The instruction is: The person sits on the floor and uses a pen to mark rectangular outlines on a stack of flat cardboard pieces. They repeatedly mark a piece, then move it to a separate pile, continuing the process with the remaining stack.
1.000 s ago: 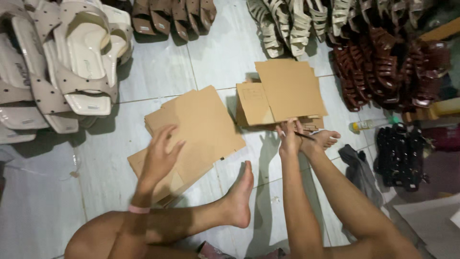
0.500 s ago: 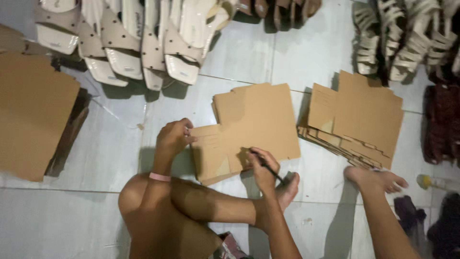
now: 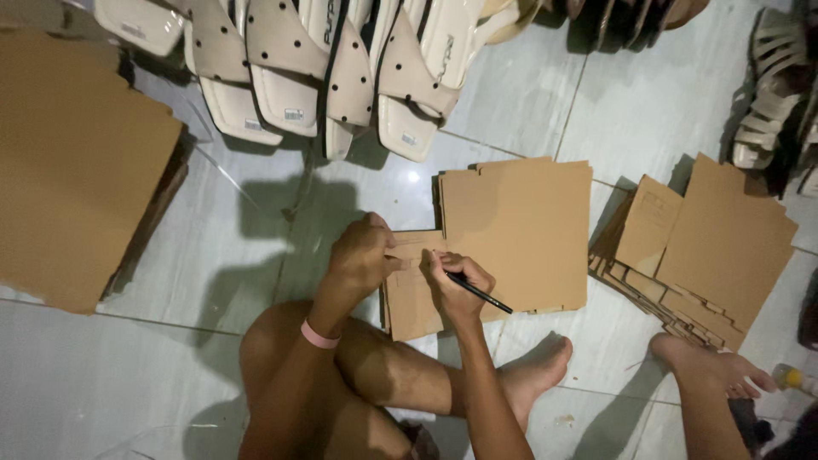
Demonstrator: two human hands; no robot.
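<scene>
Left grip: my left hand presses flat, fingers spread, on the flat brown cardboard sheet.
Right grip: my right hand pinches a thin black pen, tip on the sheet.
Cardboard: centre floor, extending toward 2 o'clock from both grips.
White dotted sandals: 12 o'clock.

Matt cardboard sheets, glossy floor tiles

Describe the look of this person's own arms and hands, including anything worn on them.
Both arms are bare, with no sleeves showing. The left hand has no glove or ring that can be seen; a thin pink band circles the left wrist. The right hand is also ungloved, and its wrist and forearm carry no band, watch or other marking.
</scene>
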